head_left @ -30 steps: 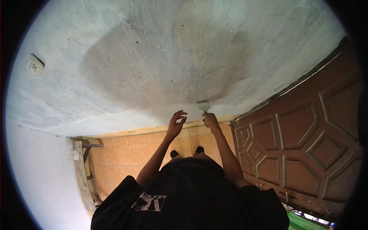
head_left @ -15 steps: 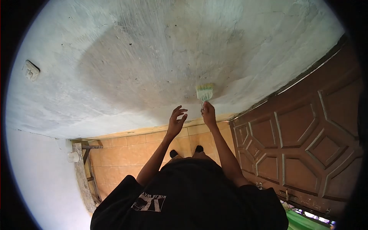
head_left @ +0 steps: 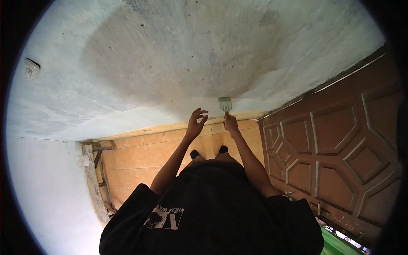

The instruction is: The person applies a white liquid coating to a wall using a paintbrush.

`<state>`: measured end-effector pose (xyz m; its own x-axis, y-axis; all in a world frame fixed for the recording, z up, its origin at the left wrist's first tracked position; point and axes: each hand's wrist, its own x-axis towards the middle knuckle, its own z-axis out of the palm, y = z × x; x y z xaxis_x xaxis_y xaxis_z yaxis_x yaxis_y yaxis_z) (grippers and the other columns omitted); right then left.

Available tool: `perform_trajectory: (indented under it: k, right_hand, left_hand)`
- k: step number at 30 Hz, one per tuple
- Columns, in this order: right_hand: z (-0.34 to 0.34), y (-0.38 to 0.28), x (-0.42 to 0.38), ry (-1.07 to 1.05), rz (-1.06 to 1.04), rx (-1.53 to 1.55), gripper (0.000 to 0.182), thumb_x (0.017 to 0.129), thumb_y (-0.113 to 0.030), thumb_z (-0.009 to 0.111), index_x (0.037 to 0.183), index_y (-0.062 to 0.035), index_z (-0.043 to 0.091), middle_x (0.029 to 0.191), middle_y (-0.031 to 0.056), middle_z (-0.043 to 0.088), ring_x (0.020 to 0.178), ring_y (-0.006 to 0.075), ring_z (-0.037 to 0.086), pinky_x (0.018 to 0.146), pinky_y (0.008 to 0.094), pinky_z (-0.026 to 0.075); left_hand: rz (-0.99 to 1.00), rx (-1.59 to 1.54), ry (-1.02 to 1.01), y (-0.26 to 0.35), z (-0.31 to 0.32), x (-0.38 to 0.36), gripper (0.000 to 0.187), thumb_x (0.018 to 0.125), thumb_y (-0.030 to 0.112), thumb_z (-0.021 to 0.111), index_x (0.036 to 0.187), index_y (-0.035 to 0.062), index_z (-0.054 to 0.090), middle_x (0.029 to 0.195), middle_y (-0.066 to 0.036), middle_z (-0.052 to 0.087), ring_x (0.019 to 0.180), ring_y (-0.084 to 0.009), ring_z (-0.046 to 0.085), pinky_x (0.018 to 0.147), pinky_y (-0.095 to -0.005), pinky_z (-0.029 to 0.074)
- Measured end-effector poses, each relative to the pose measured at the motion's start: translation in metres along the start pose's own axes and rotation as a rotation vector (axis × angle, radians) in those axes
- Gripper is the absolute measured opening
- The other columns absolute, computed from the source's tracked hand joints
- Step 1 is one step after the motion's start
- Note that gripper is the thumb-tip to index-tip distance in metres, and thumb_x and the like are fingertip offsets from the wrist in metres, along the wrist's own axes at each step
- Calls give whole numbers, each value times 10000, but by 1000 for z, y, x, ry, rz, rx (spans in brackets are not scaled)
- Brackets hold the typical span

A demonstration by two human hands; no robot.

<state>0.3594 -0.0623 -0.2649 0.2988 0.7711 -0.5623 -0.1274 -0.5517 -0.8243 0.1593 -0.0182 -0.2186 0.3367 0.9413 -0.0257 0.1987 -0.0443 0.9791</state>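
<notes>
My right hand [head_left: 230,123] is closed around the handle of a flat, pale green brush [head_left: 225,103]. Its bristles point away from me, at the lower part of a whitish-grey wall [head_left: 178,55]; whether they touch it I cannot tell. To the left of the brush, my left hand [head_left: 196,122] hangs near the wall with its fingers apart and bent, holding nothing. Brush streaks and small dark specks mark the wall's surface.
A brown panelled wooden door [head_left: 331,140] stands at the right. Orange tiles [head_left: 148,153] cover the floor around my feet. At the left are a wooden frame [head_left: 94,182], a white wall [head_left: 46,182] and a wall switch [head_left: 32,69].
The brush has tilted slightly, and its bristles now look darker and shorter. The view has shifted, so the wall marks sit differently. My left hand remains apart from the brush.
</notes>
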Motion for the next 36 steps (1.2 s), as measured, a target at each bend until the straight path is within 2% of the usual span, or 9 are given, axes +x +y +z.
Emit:
perform_trajectory:
  k: [3, 7, 10, 13, 16, 23, 27, 32, 36]
  right_hand:
    - [-1, -35, -6, 48, -79, -81, 409, 995, -414, 437, 851, -47, 547, 574, -12, 445, 448, 81, 388, 411, 257, 310]
    - [-5, -67, -49, 17, -260, -57, 433, 1006, -353, 403, 785, -11, 553, 581, 32, 479, 540, 105, 494, 511, 281, 386]
    - [0, -77, -70, 41, -440, 108, 377, 1025, -344, 390, 785, -70, 492, 577, -33, 382, 472, 52, 345, 447, 228, 284]
    - [1, -73, -51, 22, -544, 313, 376, 1032, -336, 375, 783, -73, 474, 586, -38, 367, 482, 53, 338, 453, 234, 285]
    - [5, -52, -7, 160, -696, 43, 380, 1034, -344, 374, 772, -81, 453, 594, -41, 348, 494, 50, 329, 462, 235, 284]
    - [17, 68, 58, 99, -599, 73, 387, 1038, -321, 369, 736, -81, 406, 606, -38, 344, 521, 51, 341, 485, 238, 299]
    - [28, 69, 33, 149, -546, 168, 393, 1037, -334, 367, 744, -79, 425, 618, -42, 378, 531, 46, 366, 482, 221, 295]
    - [34, 7, 39, 99, -788, 237, 396, 1035, -348, 369, 753, -76, 426, 617, -43, 371, 523, 44, 363, 469, 216, 287]
    - [27, 27, 78, 93, -810, 232, 373, 1025, -262, 390, 719, -52, 420, 630, -21, 374, 554, 67, 358, 486, 250, 307]
  left_hand:
    - [-26, -30, 13, -5, 2, 4, 229, 903, 162, 631, 1123, 101, 643, 1364, -201, 448, 1171, -287, 540, 882, -344, 515]
    - [-15, -5, 46, 1, 5, 3, 238, 901, 163, 630, 1130, 100, 637, 1384, -191, 428, 1164, -282, 545, 873, -352, 521]
    - [-13, 29, 43, 14, 10, 1, 251, 899, 168, 630, 1141, 101, 625, 1396, -167, 422, 1178, -286, 536, 865, -377, 523]
    - [55, 59, 62, 28, 15, 2, 266, 898, 168, 628, 1155, 103, 608, 1408, -139, 421, 1205, -296, 515, 860, -406, 518]
    - [146, 121, 66, 36, 17, 1, 269, 898, 160, 623, 1161, 108, 600, 1417, -124, 420, 1226, -304, 495, 865, -420, 507]
    - [300, 161, 91, 6, 28, 16, 303, 862, 112, 650, 1161, 115, 599, 1402, -132, 438, 1223, -308, 495, 875, -415, 487]
    - [366, 113, 156, -19, 32, 19, 313, 835, 76, 671, 1141, 84, 604, 1371, -152, 456, 1185, -301, 515, 864, -396, 486]
    - [522, 229, 267, -37, 34, 29, 297, 821, 62, 676, 1110, 47, 610, 1339, -172, 472, 1130, -293, 538, 835, -373, 481]
    - [552, 226, 322, -39, 40, 37, 288, 818, 61, 673, 1098, 43, 610, 1355, -164, 463, 1102, -283, 547, 830, -377, 479]
